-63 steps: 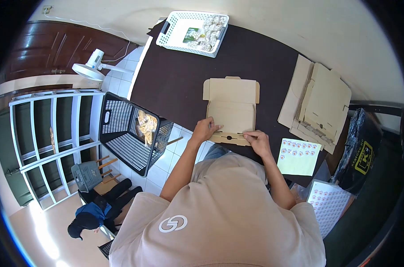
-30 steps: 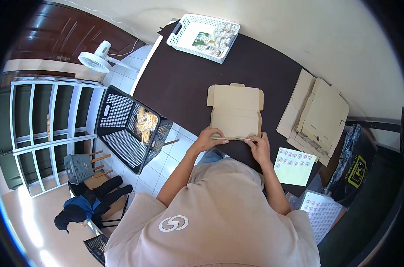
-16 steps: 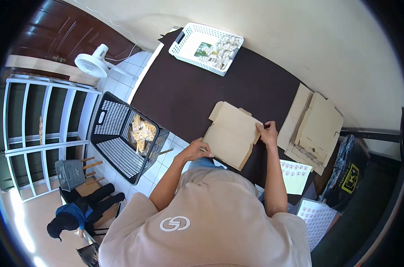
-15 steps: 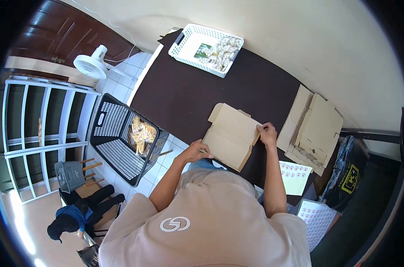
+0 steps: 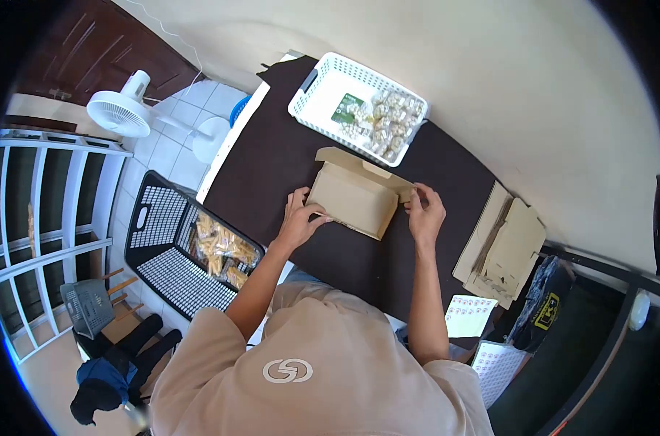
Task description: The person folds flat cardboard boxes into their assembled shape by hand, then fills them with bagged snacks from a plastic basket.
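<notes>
A brown cardboard box [image 5: 355, 198] lies on the dark tabletop [image 5: 272, 152], its side walls raised and its lid panel standing up along the far side. My left hand [image 5: 298, 220] pinches the near left wall of the box. At the box's right end, my right hand [image 5: 426, 212] holds the corner of the raised lid between thumb and fingers. Beyond the box is a white basket [image 5: 319, 116] with many small wrapped items and a green card.
Flattened cardboard boxes [image 5: 515, 243] are stacked at the right, near a sticker sheet [image 5: 469, 315]. A dark crate [image 5: 163, 251] with packaged yellowish items stands left of the table. Further left are a white fan [image 5: 123, 112] and a seated person [image 5: 108, 381].
The cardboard has gone from mostly flat to a box with raised walls and an upright lid. Both hands have moved with it, and the camera view has shifted.
</notes>
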`<state>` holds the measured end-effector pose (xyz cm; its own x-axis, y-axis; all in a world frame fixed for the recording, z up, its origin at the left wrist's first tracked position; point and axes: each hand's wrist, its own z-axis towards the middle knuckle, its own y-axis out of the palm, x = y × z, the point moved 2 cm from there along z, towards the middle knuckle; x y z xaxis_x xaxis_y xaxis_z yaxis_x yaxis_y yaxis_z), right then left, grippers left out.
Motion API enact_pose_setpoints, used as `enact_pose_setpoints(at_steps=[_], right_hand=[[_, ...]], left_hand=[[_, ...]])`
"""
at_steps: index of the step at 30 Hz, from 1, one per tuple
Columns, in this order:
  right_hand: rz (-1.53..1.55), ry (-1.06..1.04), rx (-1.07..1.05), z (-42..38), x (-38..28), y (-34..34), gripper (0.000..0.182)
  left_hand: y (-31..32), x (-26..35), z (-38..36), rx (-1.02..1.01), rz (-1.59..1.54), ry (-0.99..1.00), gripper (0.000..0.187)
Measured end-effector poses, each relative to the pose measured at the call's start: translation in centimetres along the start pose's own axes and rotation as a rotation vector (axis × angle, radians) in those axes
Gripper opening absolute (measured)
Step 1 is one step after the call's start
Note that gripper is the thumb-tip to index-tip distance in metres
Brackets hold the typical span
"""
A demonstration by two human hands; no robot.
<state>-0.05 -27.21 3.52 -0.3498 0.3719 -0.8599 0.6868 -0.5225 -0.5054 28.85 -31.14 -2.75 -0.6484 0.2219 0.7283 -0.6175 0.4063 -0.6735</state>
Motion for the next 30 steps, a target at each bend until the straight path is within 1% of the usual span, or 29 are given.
enact_pose_setpoints(at_steps=[1, 3, 4, 6, 7, 9, 10, 12, 14, 15, 16, 17, 18, 20, 21, 22, 24, 25, 26, 27, 28, 30], right_hand=[[-0.012, -0.01, 0.008, 0.5, -1.0, 0.3, 0.018], [-0.198, -0.063, 0.127, 1.4, -3.6, 0.5, 0.02], [-0.213, -0.07, 0.129, 2.1, -4.5, 0.6, 0.02], [-0.202, -0.159, 0.04, 4.1, -6.2, 1.7, 0.016], [-0.213, -0.165, 0.042, 5.1, -7.0, 2.5, 0.016], [-0.299, -0.266, -0.109, 7.2, -8.6, 5.1, 0.013], [-0.302, -0.298, -0.143, 8.4, -8.9, 6.8, 0.012], [-0.306, -0.339, -0.184, 11.1, -8.5, 10.6, 0.012], [-0.461, -0.307, -0.416, 13.5, -7.5, 14.4, 0.024], [-0.46, -0.324, -0.421, 13.8, -7.5, 15.6, 0.024], [-0.63, -0.321, -0.443, 14.4, -7.6, 16.8, 0.029], [-0.8, -0.315, -0.46, 14.9, -7.6, 17.9, 0.034], [-0.797, -0.332, -0.458, 15.5, -7.2, 18.6, 0.034], [-0.877, -0.172, -0.551, 16.4, -5.7, 19.4, 0.041], [-0.869, -0.214, -0.49, 16.4, -5.2, 19.4, 0.032], [-0.868, -0.216, -0.491, 16.8, -4.7, 19.3, 0.032], [-0.577, -0.272, -0.439, 17.8, -4.1, 18.5, 0.026], [-0.583, -0.27, -0.432, 18.0, -3.6, 18.2, 0.026], [-0.459, -0.264, -0.4, 18.3, -3.1, 17.7, 0.026], [-0.335, -0.255, -0.372, 18.2, -2.8, 17.2, 0.028], [-0.338, -0.25, -0.374, 17.6, -3.3, 16.7, 0.028], [-0.261, -0.111, -0.456, 16.6, -4.4, 16.2, 0.027]], left_hand=[[-0.4, -0.2, 0.9, 0.004, -0.015, 0.008, 0.029], [-1.0, -0.4, 2.5, -0.01, 0.044, -0.022, 0.047], [-1.4, -0.4, 2.9, -0.008, 0.028, -0.02, 0.047], [-2.1, -0.5, 3.5, -0.046, -0.009, 0.008, 0.062], [-2.1, -1.1, 3.8, -0.043, -0.02, 0.01, 0.062], [-2.1, -2.2, 4.0, 0.031, -0.167, 0.061, 0.064], [-2.4, -2.2, 4.2, 0.037, -0.175, 0.059, 0.064], [-3.1, -2.5, 4.2, 0.053, -0.415, -0.062, 0.06], [-3.5, -2.9, 3.7, 0.101, -0.39, -0.085, 0.059], [-3.2, -3.4, 3.3, 0.114, -0.423, -0.107, 0.058], [-3.1, -3.8, 3.1, 0.131, -0.456, -0.126, 0.057], [-2.9, -3.8, 2.8, 0.229, -0.493, -0.089, 0.051], [-2.9, -3.9, 2.5, 0.245, -0.491, -0.085, 0.051], [-3.0, -4.0, 2.3, 0.323, -0.565, -0.127, 0.044], [-3.1, -4.0, 2.3, 0.376, -0.592, -0.123, 0.037], [-3.1, -4.0, 2.4, 0.378, -0.592, -0.123, 0.037], [-3.3, -4.1, 2.9, 0.428, -0.623, -0.141, 0.032], [-3.4, -4.1, 3.5, 0.423, -0.63, -0.137, 0.032], [-3.4, -4.2, 4.3, 0.395, -0.643, -0.149, 0.03], [-3.6, -4.1, 4.9, 0.365, -0.654, -0.167, 0.028], [-3.7, -3.7, 5.7, 0.362, -0.657, -0.172, 0.028], [-4.4, -2.7, 7.8, 0.415, -0.692, -0.101, 0.026]])
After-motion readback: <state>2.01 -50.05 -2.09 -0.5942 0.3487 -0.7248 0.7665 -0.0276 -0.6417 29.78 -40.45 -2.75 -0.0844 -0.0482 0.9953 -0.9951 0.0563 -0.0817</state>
